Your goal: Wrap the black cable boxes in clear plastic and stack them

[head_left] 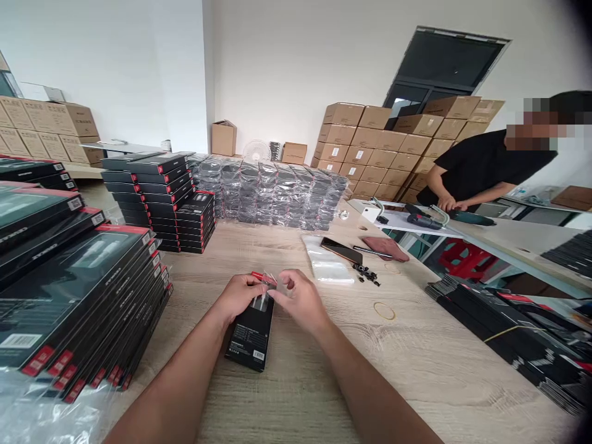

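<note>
A flat black product box (250, 336) with a red top edge lies on the wooden table (416, 370) in front of me, inside a thin clear plastic sleeve. My left hand (238, 296) grips the box's far end at the left. My right hand (300, 299) pinches the open mouth of the clear sleeve at the box's top right. Both hands are closed on it.
Stacks of the same black boxes (83, 290) stand at the left and at the back (157, 197). Wrapped bundles (272, 191) fill the table's far side. Clear bags (326, 262), a phone (342, 251), small black parts (367, 274) and a rubber band (384, 311) lie right of my hands. Another person (485, 169) works at the right.
</note>
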